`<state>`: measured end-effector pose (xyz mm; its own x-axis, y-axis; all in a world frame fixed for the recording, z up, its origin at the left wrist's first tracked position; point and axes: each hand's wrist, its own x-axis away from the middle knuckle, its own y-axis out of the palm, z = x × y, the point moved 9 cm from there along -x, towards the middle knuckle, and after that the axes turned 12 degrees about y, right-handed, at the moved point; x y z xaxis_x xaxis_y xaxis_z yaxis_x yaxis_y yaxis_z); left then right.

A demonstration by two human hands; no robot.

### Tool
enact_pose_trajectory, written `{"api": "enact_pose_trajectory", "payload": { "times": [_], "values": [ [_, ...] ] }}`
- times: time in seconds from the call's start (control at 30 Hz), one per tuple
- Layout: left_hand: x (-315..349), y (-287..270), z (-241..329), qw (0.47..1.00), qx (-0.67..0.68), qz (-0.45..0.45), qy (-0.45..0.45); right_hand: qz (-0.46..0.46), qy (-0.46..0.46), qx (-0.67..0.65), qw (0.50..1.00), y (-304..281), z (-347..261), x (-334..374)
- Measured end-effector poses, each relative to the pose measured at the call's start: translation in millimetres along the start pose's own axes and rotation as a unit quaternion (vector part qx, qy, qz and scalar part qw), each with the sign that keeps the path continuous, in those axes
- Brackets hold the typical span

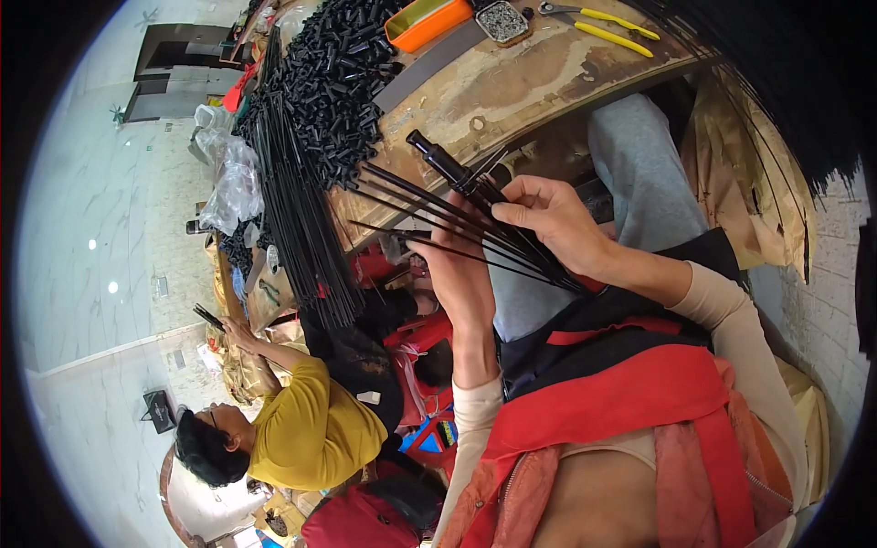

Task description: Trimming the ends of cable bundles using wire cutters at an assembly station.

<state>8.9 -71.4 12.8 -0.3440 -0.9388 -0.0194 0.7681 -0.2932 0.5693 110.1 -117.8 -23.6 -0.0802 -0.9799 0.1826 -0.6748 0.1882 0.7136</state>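
Note:
A fan of thin black rods (429,203) spreads in front of me, above my lap. My left hand (461,274) comes up behind it, its fingers partly hidden by the rods and curled round them. A thicker black tube (445,164) with a stepped, ringed end lies across the top of the fan and points to the upper left. My right hand (553,219) is closed at the tube's lower end, thumb and forefinger pinched together. The rods run down under that hand and draw together near my lap.
On the worn wooden table (512,87) lie a heap of short black tubular pieces (333,82), a long bundle of black rods (301,210), an orange tray (427,23), a small dish (502,23) and yellow-handled pliers (617,32). A person in a yellow shirt (315,425) works at the left.

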Motion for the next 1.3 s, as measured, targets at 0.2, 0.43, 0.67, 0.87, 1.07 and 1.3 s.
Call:
{"api": "enact_pose_trajectory", "payload": {
  "times": [0.2,0.43,0.67,0.87,1.07,1.3],
  "values": [
    [20.9,16.0,43.2,0.942,-0.291,-0.003,0.168,-0.001,-0.027,0.040,0.999,27.1,-1.1,22.3],
    [12.6,16.3,43.8,0.960,-0.219,-0.022,0.174,-0.009,-0.067,0.008,0.998,28.7,-10.9,19.2],
    [6.1,19.9,36.9,0.963,-0.207,-0.058,0.162,-0.063,-0.004,-0.039,0.997,14.0,0.5,5.5],
    [-5.1,18.8,28.7,0.961,-0.220,-0.107,0.128,-0.090,0.051,-0.099,0.990,3.4,12.3,-9.9],
    [-11.5,19.5,19.0,0.958,-0.238,-0.110,0.117,-0.061,0.037,-0.122,0.990,2.5,15.8,-9.4],
    [-13.4,22.5,12.5,0.954,-0.255,-0.092,0.128,-0.022,-0.002,-0.061,0.998,-5.8,7.5,-7.1]
  ]
}}
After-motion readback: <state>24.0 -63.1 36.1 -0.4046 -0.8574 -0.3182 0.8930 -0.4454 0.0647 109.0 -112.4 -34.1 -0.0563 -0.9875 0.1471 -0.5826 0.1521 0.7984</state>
